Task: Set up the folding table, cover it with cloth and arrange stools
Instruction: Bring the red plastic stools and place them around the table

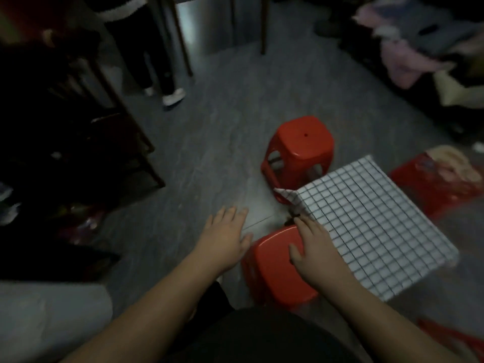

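A small table covered by a white cloth with a dark grid stands at the right. One red plastic stool sits on the floor beyond the table's far left corner. A second red stool is right in front of me, against the table's near left side. My right hand rests flat on this stool's seat, fingers spread, touching the cloth edge. My left hand hovers open just left of the stool, holding nothing. A third red stool with a printed seat stands behind the table at the right.
Dark wooden chair legs and frames crowd the left. Another person's legs and white shoes stand at the back. Piled clothes lie at the upper right. Grey floor lies between them. Something red shows at the lower right.
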The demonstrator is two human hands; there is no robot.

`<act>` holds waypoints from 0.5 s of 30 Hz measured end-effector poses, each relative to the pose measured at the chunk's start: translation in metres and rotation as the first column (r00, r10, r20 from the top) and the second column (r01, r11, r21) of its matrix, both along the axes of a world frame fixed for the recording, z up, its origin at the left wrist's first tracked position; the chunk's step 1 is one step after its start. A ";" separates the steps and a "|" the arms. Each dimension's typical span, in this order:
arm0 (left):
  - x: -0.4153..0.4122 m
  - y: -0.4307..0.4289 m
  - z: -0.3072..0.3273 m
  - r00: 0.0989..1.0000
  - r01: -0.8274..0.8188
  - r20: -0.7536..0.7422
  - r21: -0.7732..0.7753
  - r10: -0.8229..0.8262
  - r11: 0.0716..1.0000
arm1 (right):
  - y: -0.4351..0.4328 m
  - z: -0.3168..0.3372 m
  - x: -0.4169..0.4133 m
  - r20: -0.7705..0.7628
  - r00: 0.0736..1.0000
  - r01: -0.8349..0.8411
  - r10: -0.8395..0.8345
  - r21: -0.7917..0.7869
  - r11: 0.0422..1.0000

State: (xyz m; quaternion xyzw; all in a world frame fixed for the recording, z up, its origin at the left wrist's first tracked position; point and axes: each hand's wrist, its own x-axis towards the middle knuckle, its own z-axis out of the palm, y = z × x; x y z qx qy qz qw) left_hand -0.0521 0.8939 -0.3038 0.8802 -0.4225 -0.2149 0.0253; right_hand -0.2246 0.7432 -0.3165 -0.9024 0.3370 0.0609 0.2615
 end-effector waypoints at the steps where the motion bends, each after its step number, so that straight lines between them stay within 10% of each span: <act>1: 0.019 -0.008 0.001 0.997 0.083 0.005 0.012 -0.083 0.996 | 0.003 0.000 0.009 0.000 0.996 0.084 -0.084 0.006 0.996; 15: 0.045 -0.100 -0.009 0.677 0.726 -0.099 -0.071 -0.730 0.684 | 0.109 -0.004 -0.018 -0.028 0.507 0.862 -0.862 0.020 0.506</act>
